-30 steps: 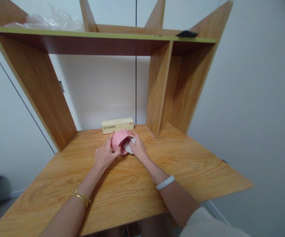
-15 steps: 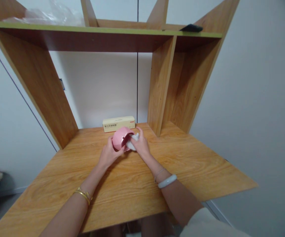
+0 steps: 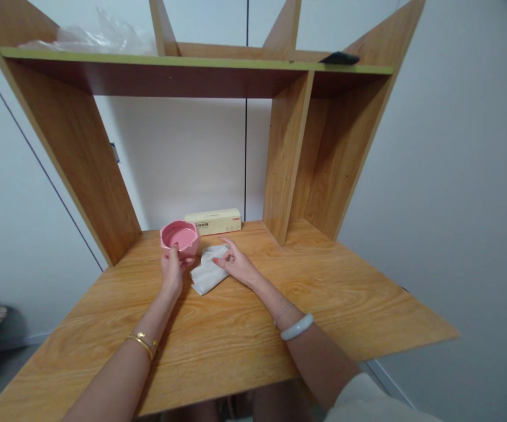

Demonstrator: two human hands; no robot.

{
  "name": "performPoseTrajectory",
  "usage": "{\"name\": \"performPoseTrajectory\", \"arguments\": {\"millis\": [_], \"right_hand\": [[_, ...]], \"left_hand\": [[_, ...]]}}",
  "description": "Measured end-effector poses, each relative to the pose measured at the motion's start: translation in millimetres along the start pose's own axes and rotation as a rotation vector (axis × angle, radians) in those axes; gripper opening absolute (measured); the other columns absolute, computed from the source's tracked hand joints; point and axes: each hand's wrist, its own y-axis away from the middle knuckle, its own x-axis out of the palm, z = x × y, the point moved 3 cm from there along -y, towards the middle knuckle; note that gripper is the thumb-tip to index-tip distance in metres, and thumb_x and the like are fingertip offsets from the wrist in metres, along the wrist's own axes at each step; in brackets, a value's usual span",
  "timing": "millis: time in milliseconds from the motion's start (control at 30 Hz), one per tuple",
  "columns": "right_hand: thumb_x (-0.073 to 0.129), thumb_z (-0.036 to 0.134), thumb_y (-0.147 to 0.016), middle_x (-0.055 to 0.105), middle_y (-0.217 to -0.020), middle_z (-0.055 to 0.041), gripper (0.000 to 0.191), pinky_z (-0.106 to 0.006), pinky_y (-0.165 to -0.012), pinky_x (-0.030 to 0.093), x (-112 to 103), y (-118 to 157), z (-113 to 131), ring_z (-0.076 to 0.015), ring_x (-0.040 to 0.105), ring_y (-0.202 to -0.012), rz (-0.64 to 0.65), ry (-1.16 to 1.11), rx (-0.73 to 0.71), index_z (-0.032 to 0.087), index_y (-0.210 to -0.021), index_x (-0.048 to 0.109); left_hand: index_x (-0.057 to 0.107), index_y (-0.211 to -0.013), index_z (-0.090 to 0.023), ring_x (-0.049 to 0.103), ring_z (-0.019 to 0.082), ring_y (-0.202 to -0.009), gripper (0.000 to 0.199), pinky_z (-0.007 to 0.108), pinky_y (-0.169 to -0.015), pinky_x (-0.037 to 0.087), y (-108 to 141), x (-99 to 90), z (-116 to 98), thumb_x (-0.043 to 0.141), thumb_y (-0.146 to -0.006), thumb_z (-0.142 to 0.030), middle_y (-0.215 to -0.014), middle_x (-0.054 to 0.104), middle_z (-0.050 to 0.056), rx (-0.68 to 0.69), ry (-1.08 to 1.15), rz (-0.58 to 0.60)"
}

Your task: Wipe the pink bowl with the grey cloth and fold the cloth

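Note:
A glossy pink bowl (image 3: 181, 234) with faceted sides, shaped much like an ashtray, is held tilted above the left part of the desk, its hollow facing me. My left hand (image 3: 174, 271) grips it at the near side, thumb over the rim and fingers beneath. A pale grey cloth (image 3: 208, 274) lies folded and wrinkled on the desk, to the right of the bowl. Over the cloth's right edge is my right hand (image 3: 237, 265), fingers apart and holding nothing; whether a fingertip touches the cloth, I cannot tell.
Behind the bowl, a cream box (image 3: 220, 222) with printed lettering stands by the wall. The wooden desk (image 3: 323, 299) has upright panels (image 3: 286, 158) and an overhead shelf (image 3: 218, 63). On that shelf are clear plastic wrapping (image 3: 108, 38) and a dark flat object (image 3: 340, 58).
My left hand has moved left with the bowl and turned its hollow toward me. The cloth has left the bowl and now lies on the desk, released by my right hand.

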Motion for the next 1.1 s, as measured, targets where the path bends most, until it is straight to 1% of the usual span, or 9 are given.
{"name": "performPoseTrajectory", "arguments": {"millis": [133,233,333,400,500,600,767,967,1100], "right_hand": [[0.047,0.046,-0.078,0.045,-0.06,0.005,0.041,-0.019,-0.051,0.036,1.6,-7.6,9.1,-0.0091,0.044,-0.054,-0.01,-0.064,-0.04,0.018,-0.107,0.052],[0.047,0.045,-0.078,0.046,-0.059,0.0052,0.048,-0.02,-0.05,0.037,5.7,-17.1,21.5,-0.0102,0.045,-0.053,-0.009,0.006,-0.021,0.017,-0.117,0.044],[0.053,0.032,-0.076,0.057,-0.07,0.0011,0.044,-0.022,-0.057,0.041,4.9,-28.3,36.4,-0.0123,0.052,-0.062,-0.008,0.156,-0.04,0.018,-0.117,0.046],[0.05,0.019,-0.075,0.062,-0.082,-0.0027,0.032,-0.024,-0.065,0.043,-5.7,-35.7,42.0,-0.014,0.056,-0.071,-0.032,0.282,-0.038,0.017,-0.106,0.054],[0.045,0.008,-0.071,0.065,-0.092,-0.0054,0.031,-0.024,-0.072,0.043,-38.1,-42.6,39.2,-0.0161,0.058,-0.083,-0.056,0.436,0.035,0.016,-0.097,0.06],[0.047,0.008,-0.07,0.065,-0.099,-0.0047,0.036,-0.022,-0.074,0.041,-79.9,-41.6,26.2,-0.0177,0.057,-0.093,-0.047,0.599,0.144,0.02,-0.1,0.062],[0.048,0.015,-0.074,0.067,-0.091,-0.0117,0.026,-0.022,-0.064,0.041,-133.5,-28.3,-2.9,-0.0206,0.061,-0.084,-0.107,0.816,0.45,0.015,-0.094,0.065],[0.044,0.021,-0.079,0.066,-0.062,-0.01,0.026,-0.022,-0.052,0.039,-142.2,-21.3,-17.4,-0.0165,0.061,-0.055,-0.058,0.845,0.523,0.011,-0.082,0.067],[0.044,0.025,-0.081,0.066,-0.069,-0.0154,0.027,-0.025,-0.059,0.042,-141.6,-26.2,-7.5,-0.0205,0.063,-0.067,-0.049,0.924,0.553,0.009,-0.083,0.065]], "left_hand": [[0.043,-0.08,-0.016,0.05,0.007,-0.039,0.031,0.019,-0.042,0.042,0.0,1.7,-3.9,0.055,-0.066,-0.041,-0.056,0.055,-0.004,0.063,0.084,0.007],[0.041,-0.081,-0.018,0.052,0.008,-0.041,0.037,0.021,-0.044,0.044,5.9,9.1,-2.4,0.06,-0.063,-0.044,-0.06,0.056,-0.004,0.099,0.043,0.128],[0.041,-0.087,-0.019,0.052,0.008,-0.043,0.044,0.022,-0.047,0.045,18.7,20.0,-0.1,0.065,-0.06,-0.045,-0.062,0.054,-0.006,0.124,-0.047,0.274],[0.041,-0.096,-0.02,0.053,0.009,-0.047,0.05,0.023,-0.049,0.046,26.9,27.0,1.5,0.065,-0.06,-0.045,-0.067,0.055,-0.004,0.143,-0.112,0.371],[0.037,-0.11,-0.02,0.056,0.011,-0.058,0.054,0.025,-0.056,0.047,31.0,32.3,4.2,0.058,-0.067,-0.046,-0.083,0.059,0.002,0.214,-0.225,0.492],[0.042,-0.111,-0.018,0.056,0.013,-0.066,0.045,0.028,-0.061,0.046,23.1,27.4,6.6,0.05,-0.074,-0.041,-0.097,0.058,0.007,0.368,-0.491,0.471],[0.054,-0.097,-0.015,0.055,0.02,-0.081,0.027,0.035,-0.077,0.042,11.7,15.9,4.6,0.042,-0.078,-0.031,-0.088,0.06,0.009,0.558,-1.068,0.377],[0.056,-0.086,-0.014,0.056,0.023,-0.084,0.032,0.035,-0.077,0.04,14.2,10.1,-1.3,0.034,-0.082,-0.037,-0.09,0.063,0.012,0.466,-1.401,0.363],[0.059,-0.083,-0.015,0.057,0.024,-0.085,0.041,0.033,-0.075,0.04,13.5,7.2,3.3,0.032,-0.082,-0.046,-0.093,0.063,0.013,0.37,-1.464,0.401]]}}
